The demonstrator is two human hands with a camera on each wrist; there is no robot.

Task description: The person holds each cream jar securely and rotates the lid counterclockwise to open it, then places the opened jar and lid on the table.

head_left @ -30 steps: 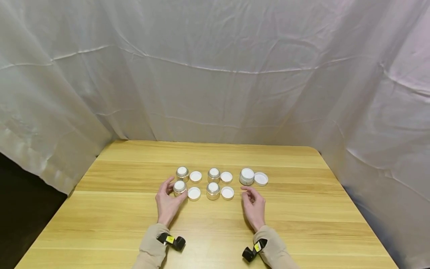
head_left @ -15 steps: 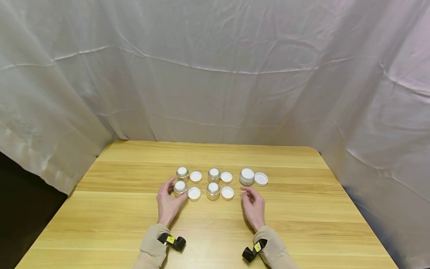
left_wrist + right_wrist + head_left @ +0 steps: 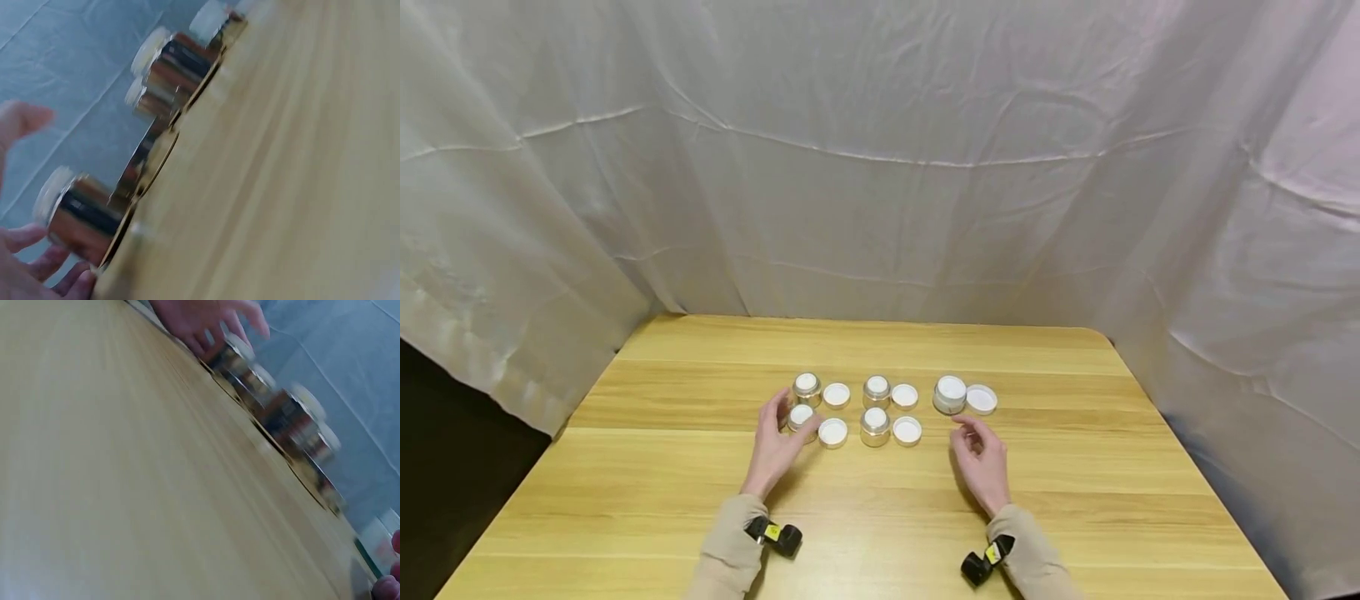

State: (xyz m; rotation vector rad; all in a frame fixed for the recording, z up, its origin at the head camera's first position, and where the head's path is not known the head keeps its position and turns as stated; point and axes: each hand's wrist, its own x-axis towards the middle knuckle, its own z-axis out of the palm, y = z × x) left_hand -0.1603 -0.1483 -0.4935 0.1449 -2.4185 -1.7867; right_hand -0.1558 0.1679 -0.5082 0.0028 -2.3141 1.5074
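Note:
Around the front-left silver jar [image 3: 802, 418] with its white top, my left hand [image 3: 775, 446] is spread. In the left wrist view the thumb [image 3: 28, 119] stands apart from that jar [image 3: 84, 219], with the fingers close by on its other side; whether they touch it is unclear. A white-faced lid [image 3: 832, 432] lies just right of it. My right hand [image 3: 987, 467] hovers with loosely bent fingers, nothing in them, just in front of a wider frosted jar [image 3: 950, 396]. Beside this jar lies its wider white lid [image 3: 981, 399].
Behind the front-left jar stand another silver jar [image 3: 807, 388] and lid [image 3: 837, 395]. Two more silver jars, back [image 3: 877, 392] and front [image 3: 875, 427], occupy the middle, each with a lid to its right. A grey curtain [image 3: 880, 233] borders the wooden table [image 3: 880, 517].
My left thumb has moved off the front-left jar, and the hand's grip has widened. My right hand has shifted slightly to the right. The jars and lids have stayed in place.

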